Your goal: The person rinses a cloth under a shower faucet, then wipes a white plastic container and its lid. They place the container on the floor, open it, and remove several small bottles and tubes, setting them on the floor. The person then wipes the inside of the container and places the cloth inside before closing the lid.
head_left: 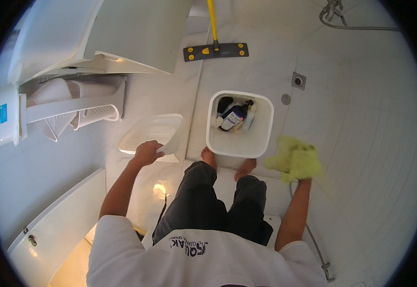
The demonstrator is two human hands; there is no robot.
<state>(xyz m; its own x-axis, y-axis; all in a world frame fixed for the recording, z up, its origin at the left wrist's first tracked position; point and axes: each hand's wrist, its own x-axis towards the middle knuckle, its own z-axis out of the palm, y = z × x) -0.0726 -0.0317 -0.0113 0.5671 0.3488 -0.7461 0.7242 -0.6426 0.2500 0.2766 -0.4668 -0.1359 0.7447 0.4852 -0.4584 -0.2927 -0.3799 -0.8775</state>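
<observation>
My left hand (pixel 147 153) is closed on the near rim of a shallow white plastic basin (pixel 144 131), held out to the left. On the right, a yellow-green cloth (pixel 295 159) hangs bunched from my right hand (pixel 305 182). The cloth covers most of those fingers, and its edges are smeared by motion. Between my two hands, just beyond my bare feet, a square white bin (pixel 263 138) stands on the tiles. Inside it lie a dark bottle with a pale label (pixel 233 117), a white bottle (pixel 249 118) and other items I cannot make out.
A flat mop head (pixel 216 50) with a yellow pole rests ahead. White baskets (pixel 96 103) hang at the left beneath an open cabinet panel (pixel 132 36). A floor drain (pixel 298 81) lies right of the bin. An open door (pixel 60 229) stands lower left; a hose (pixel 313 239) runs lower right.
</observation>
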